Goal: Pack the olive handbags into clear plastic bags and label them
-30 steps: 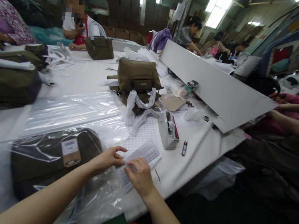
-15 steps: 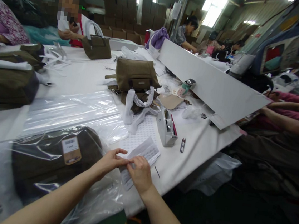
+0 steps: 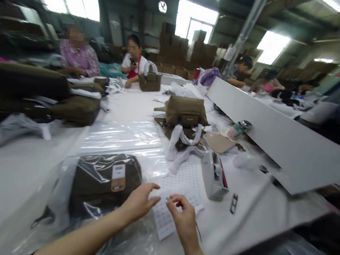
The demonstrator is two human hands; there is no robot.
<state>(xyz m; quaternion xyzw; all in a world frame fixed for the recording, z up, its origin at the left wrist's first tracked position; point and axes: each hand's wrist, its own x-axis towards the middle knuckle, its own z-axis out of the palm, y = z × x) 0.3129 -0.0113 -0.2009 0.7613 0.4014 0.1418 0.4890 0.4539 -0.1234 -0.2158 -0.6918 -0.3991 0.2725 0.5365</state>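
Observation:
My left hand (image 3: 141,200) is raised beside the bagged dark bag, its thumb and fingers apart with nothing between them. Close by on the right, my right hand (image 3: 182,215) is closed in a pinch over the printed sheet (image 3: 163,223); whatever its fingertips hold is too small to name. A dark olive bag (image 3: 96,180) lies in clear plastic at the left, a brown and white tag (image 3: 118,177) on it. Behind my right hand stands a grey tape dispenser (image 3: 214,179), with small thread snips (image 3: 234,203) to its right.
Farther back are an olive bag (image 3: 187,111) with wrapped straps, flat clear plastic (image 3: 122,138) and a bottle (image 3: 239,129). A long white board (image 3: 273,135) slants across the right. Stacked bags (image 3: 23,90) fill the left; several people work beyond.
The view has turned left and up. My hands have moved apart from each other, and my left hand has opened. The loose folded paper formerly under my fingers no longer shows clearly.

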